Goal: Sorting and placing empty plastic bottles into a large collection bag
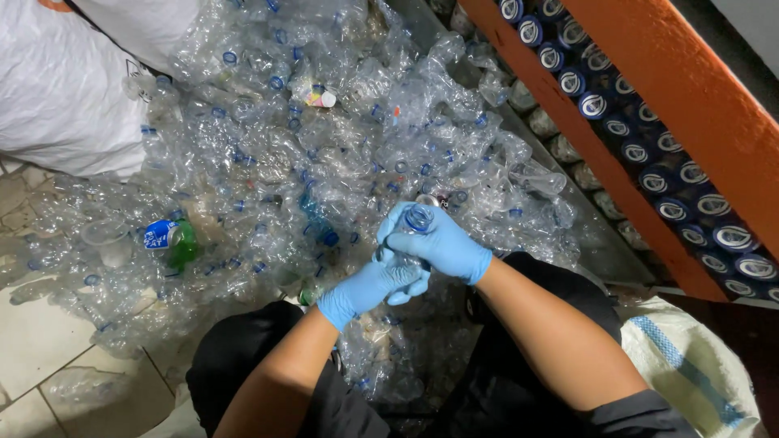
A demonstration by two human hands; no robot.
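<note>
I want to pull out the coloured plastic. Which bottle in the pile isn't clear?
The crushed green plastic bottle with a blue label, lying at the pile's left edge; the bottles around it are all clear.

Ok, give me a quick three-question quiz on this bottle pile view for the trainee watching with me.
1. True or false: both hands wear blue gloves.
2. What do the left hand and right hand hold together?
A. a green bottle
B. a clear plastic bottle with a blue cap
C. a white sack
3. Fill in: the green bottle lies to the ___ of the hands in the head view.

Key
1. True.
2. B: the clear bottle sits between both hands, the right hand at its cap end.
3. Left, among the pile of crushed clear bottles on the tiled floor.
</note>
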